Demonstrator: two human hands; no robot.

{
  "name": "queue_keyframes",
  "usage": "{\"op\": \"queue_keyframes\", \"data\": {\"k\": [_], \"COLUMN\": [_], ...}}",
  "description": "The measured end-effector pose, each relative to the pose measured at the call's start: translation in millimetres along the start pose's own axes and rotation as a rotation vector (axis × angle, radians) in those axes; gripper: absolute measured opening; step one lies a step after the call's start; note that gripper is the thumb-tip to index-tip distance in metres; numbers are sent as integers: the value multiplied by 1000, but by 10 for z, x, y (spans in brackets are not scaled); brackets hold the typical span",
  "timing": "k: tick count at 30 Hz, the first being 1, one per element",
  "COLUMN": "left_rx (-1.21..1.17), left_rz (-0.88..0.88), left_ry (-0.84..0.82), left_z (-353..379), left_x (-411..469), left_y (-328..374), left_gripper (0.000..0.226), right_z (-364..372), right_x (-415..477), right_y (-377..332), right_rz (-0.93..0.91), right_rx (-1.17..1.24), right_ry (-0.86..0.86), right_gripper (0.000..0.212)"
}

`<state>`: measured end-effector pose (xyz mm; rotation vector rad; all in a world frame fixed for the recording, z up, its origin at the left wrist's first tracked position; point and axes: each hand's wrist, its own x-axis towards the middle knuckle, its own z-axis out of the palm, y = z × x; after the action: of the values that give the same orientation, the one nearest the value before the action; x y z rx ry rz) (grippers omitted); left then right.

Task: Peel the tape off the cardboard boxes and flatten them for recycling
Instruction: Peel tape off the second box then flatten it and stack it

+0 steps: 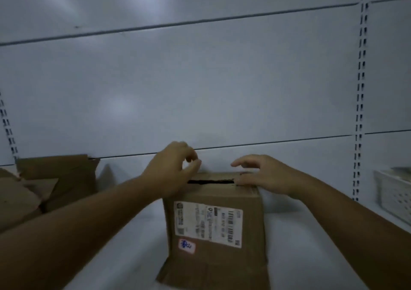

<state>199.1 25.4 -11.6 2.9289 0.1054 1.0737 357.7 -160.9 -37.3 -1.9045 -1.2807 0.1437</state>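
Observation:
A brown cardboard box [249, 203] stands upright on the white shelf in front of me, a white shipping label [208, 223] on its near face. A dark slit shows between its top flaps. My left hand [171, 171] hovers over the top left corner, thumb and forefinger pinched together; whether tape is between them I cannot tell. My right hand [264, 174] rests on the top right of the box, thumb pressing the flap, fingers loosely spread.
Opened, partly collapsed cardboard boxes [44, 185] lie at the left of the shelf. A white perforated plastic basket [394, 191] stands at the far right. The white back panel [200, 89] with slotted uprights rises right behind the box.

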Motion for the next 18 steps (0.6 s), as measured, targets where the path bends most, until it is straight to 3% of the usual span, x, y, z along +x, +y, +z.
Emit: {"op": "queue_keyframes", "data": {"k": [3,9,11,13,16,18], "left_rx": [-72,-181,-151,-247,-275,-266], "left_rz": [22,76,117,119,249,322], "left_ry": [-142,-246,-222,-149,176,301], "left_z": [226,53,1,-57,-100,-7], "left_x": [-437,-505,-566,-675,-928,-1094], "left_y": [-27,45,62,66,92,73], "left_gripper": [29,34,34,36,22,6], "right_z": [-38,154,212,134,-92,-190], "right_x": [154,212,131,45,-164,-334], "right_y": [-233,-434,-499,-611,-882,-1125], "right_rz": [103,-1,-89,-172,-274,-368], "right_rx": [-304,-959,-1053,-1093,-932,-720], "right_ry": [-252,-184,-86,125,514,658], "right_gripper": [47,33,25,20,25,26]}}
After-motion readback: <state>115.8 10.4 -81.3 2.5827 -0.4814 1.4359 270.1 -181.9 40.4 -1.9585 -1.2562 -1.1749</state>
